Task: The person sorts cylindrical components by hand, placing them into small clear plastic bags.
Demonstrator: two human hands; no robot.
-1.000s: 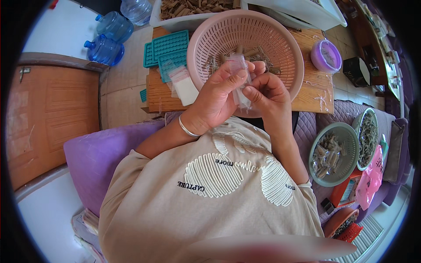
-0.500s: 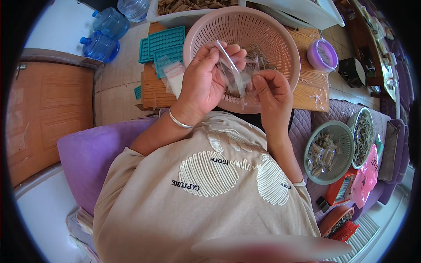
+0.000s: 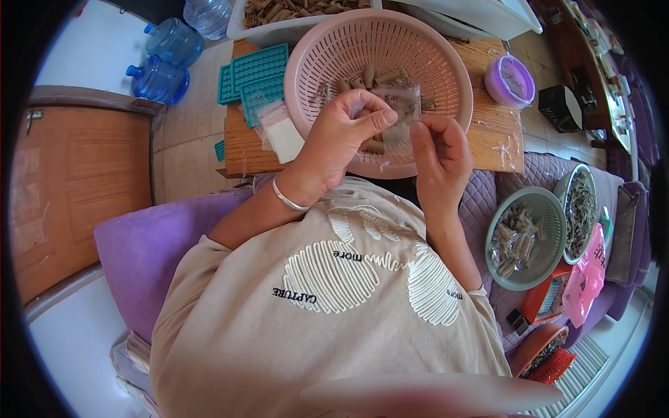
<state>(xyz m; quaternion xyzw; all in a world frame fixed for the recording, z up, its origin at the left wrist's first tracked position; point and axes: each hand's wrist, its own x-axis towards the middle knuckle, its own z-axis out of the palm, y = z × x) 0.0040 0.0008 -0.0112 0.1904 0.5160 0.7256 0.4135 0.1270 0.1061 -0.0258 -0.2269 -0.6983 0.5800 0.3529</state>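
Small bag point(image 3: 398, 115) pinched by left hand point(image 3: 341, 136) and right hand point(image 3: 437, 150) was clear, glossy plastic film; pink basket point(image 3: 327, 49) was matt slotted plastic; table point(image 3: 488, 143) was bare grained wood; teal trays point(image 3: 252, 76) smooth plastic; shirt point(image 3: 348, 306) soft matt cloth; bangle point(image 3: 287, 198) shiny metal

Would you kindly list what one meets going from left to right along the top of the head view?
Blue water bottles → teal moulded trays → pink slotted basket → small purple tub → black box.

Small clear bag point(image 3: 398, 117), upright, held
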